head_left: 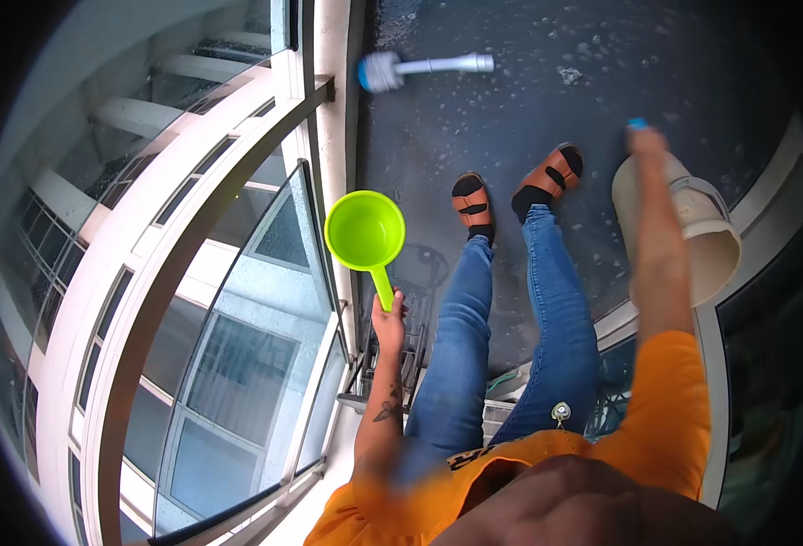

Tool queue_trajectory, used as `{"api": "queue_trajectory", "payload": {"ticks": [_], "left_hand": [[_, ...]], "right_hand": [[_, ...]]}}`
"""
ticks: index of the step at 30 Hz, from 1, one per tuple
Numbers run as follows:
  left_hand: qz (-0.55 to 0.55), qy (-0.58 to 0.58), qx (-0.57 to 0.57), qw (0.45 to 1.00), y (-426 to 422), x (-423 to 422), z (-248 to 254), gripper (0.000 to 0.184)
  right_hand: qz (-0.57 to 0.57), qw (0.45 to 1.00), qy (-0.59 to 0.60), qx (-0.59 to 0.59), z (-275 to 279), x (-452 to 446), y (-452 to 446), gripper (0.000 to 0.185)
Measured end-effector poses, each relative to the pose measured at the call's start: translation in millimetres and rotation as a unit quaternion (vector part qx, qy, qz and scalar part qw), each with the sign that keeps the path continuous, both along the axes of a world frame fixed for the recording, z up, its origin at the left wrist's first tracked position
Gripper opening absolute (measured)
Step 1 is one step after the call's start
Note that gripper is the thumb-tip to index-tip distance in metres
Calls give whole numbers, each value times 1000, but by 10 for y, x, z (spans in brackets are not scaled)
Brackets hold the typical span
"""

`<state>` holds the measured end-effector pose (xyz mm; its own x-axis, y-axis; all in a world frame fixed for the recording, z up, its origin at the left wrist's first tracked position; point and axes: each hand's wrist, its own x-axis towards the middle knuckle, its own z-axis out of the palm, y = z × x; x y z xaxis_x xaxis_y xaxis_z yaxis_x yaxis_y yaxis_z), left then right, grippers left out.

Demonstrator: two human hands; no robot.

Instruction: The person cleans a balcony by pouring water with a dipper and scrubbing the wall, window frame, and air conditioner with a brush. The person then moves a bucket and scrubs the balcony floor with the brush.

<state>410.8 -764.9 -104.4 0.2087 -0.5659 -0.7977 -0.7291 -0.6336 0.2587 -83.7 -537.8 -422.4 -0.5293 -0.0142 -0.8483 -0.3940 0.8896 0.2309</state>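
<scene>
A bright green dipper [365, 231] is held by its handle in my left hand [389, 314], beside the glass railing; its bowl looks empty. My right hand [647, 139] is stretched forward, closed on a small blue thing [637, 123] that I cannot make out. Beneath my right forearm a cream bucket [712, 247] lies tipped on its side, partly hidden by the arm. On the wet dark floor ahead lies a brush [431, 65] with white bristles, a blue tip and a pale handle.
A glass railing [237, 364] with a white frame runs along the left, buildings beyond it. My feet in brown sandals [475, 206] stand on the wet floor [510, 118]. A dark metal rack [362, 378] is low beside my left arm. A door frame [709, 400] borders the right.
</scene>
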Motion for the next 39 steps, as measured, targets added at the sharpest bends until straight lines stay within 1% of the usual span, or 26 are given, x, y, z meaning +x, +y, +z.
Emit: {"api": "queue_trajectory", "payload": {"ticks": [1, 2, 3, 4, 6, 7, 9, 12, 13, 16, 17, 18, 20, 21, 23, 27, 29, 30, 32, 33, 34, 35, 36, 37, 38, 39], "left_hand": [[-7, 4, -2, 1000, -2, 27, -50, 19], [-16, 5, -8, 1000, -4, 23, -116, 18], [-26, -1, -11, 1000, -18, 47, -101, 18], [-26, -9, -14, 1000, -17, 35, -143, 18], [-25, 7, -27, 999, -2, -10, -259, 19], [-29, 21, -40, 999, -15, -43, -356, 19], [-41, 45, -46, 997, -77, -304, -448, 19], [-49, 83, -58, 994, -182, -875, -542, 19], [-40, 99, -62, 992, -200, -1083, -552, 19], [75, 169, -43, 982, -176, -1601, -625, 22], [115, 197, -35, 973, -199, -1803, -635, 23], [112, 208, -40, 971, -248, -2006, -633, 23], [242, 299, -3, 923, -340, -2373, -537, 25], [252, 311, 15, 916, -401, -2553, -479, 26], [251, 350, 15, 902, -443, -2701, -550, 25], [186, 365, 8, 912, -520, -2717, -691, 23], [130, 359, 35, 924, -613, -2666, -685, 23], [126, 343, 33, 930, -663, -2712, -681, 25], [119, 348, 23, 930, -782, -2818, -693, 23], [109, 352, 12, 930, -837, -2882, -687, 22], [82, 347, -8, 934, -906, -2921, -709, 23], [57, 350, -36, 935, -969, -2944, -740, 25], [46, 353, -64, 932, -1011, -2982, -731, 26], [32, 359, -95, 928, -1068, -3024, -745, 26], [22, 368, -114, 923, -1109, -3038, -767, 27], [10, 376, -132, 917, -1151, -3053, -795, 28]], "right_hand": [[-29, 992, 124, 9, 593, -623, -26, 54], [15, 987, 161, -14, 868, -1050, -19, 56], [35, 983, 177, -43, 1112, -1284, -119, 57], [15, 979, 187, -74, 1313, -1372, -274, 58], [1, 984, 137, -115, 1523, -1351, -560, 58], [30, 968, 157, -195, 1397, -1267, -596, 58], [-65, 942, 94, -316, 1248, -989, -856, 52], [-54, 940, 76, -329, 798, -618, -1227, 46], [-86, 936, 88, -331, 732, -507, -1409, 45], [-37, 929, 114, -349, 633, -470, -2010, 36], [-29, 921, 127, -367, 539, -531, -2224, 38], [-20, 896, 155, -415, 476, -617, -2454, 38], [2, 850, 198, -489, 464, -847, -2929, 43], [2, 843, 206, -497, 551, -975, -3175, 43], [48, 857, 165, -485, 700, -1232, -3611, 67], [103, 832, 209, -504, 339, -1564, -4200, 66], [59, 881, 115, -455, 273, -1602, -4268, 70], [115, 774, 194, -592, -250, -1622, -4239, 54], [134, 764, 247, -581, -251, -1350, -4106, 51], [149, 783, 195, -572, -178, -1073, -3945, 56], [123, 822, 40, -555, -222, -841, -3765, 56], [114, 791, -60, -598, -165, -558, -3519, 51], [78, 780, -90, -615, -109, -271, -3273, 46], [63, 800, -120, -585, 107, -120, -3063, 43], [39, 829, -76, -553, 306, -56, -2913, 40], [36, 829, -70, -554, 317, -123, -2843, 40]]}}
